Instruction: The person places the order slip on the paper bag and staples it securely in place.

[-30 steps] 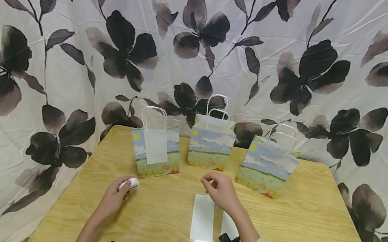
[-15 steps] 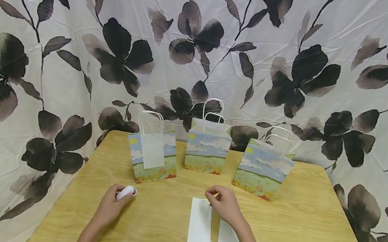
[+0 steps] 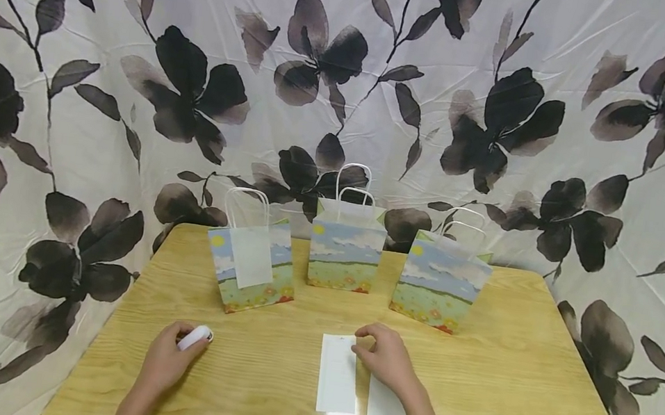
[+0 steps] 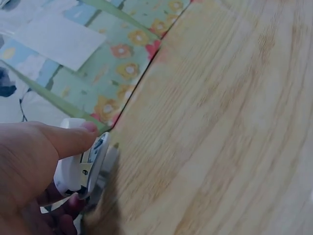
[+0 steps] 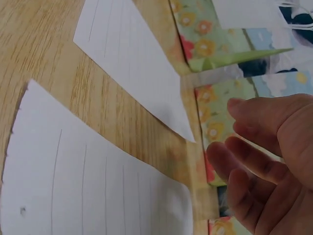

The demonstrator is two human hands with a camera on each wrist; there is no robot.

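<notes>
My left hand [image 3: 166, 357] grips a small white stapler [image 3: 193, 337] just above the table at the left. In the left wrist view the thumb lies over the stapler's [image 4: 70, 172] white body and its metal end points away from the palm. My right hand [image 3: 387, 358] is loosely bent and holds nothing; its fingertips are right at the upper right corner of a white lined paper strip [image 3: 338, 376]. A second lined strip [image 3: 387, 407] lies to the right, partly hidden under the right forearm.
Three paper gift bags with a meadow print stand along the back: a left bag [image 3: 287, 265] with a white slip [image 3: 253, 258] on its front, a middle bag [image 3: 345, 258] and a right bag [image 3: 438, 284]. A floral curtain [image 3: 292, 132] hangs behind the wooden table [image 3: 257, 394].
My right hand has come down and to the right, from above the strip's top edge to its corner. My left hand has drawn back slightly with the stapler. The head view has shifted.
</notes>
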